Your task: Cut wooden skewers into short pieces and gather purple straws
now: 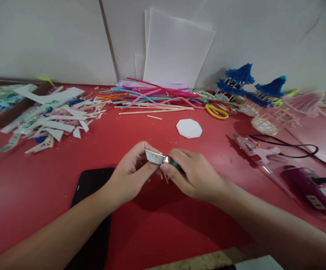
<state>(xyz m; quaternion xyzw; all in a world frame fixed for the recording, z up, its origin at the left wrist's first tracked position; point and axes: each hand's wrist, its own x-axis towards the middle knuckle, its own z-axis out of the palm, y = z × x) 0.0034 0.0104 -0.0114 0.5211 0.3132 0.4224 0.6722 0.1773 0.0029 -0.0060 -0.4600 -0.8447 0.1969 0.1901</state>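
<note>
My right hand (193,170) is closed around a utility knife (155,157), whose green handle shows between the fingers. The wide metal blade points left, across the fingers of my left hand (136,170). That hand is curled, its thumb pressed close under the blade. Short ends of thin wooden sticks (165,177) show below the fingers, between both hands. They seem to be in my left hand's grip, though most of their length is hidden. Beyond the hands, a white octagonal piece (189,128) with small holes near its edge lies flat on the red table (157,232).
A black phone (91,217) lies under my left forearm. Paper scraps (56,123) pile up at left. Behind are pipe cleaners (151,93), yellow-handled scissors (217,112) and blue-roofed models (238,77). A glue gun (257,150) with a black cord and a purple device (313,189) sit right.
</note>
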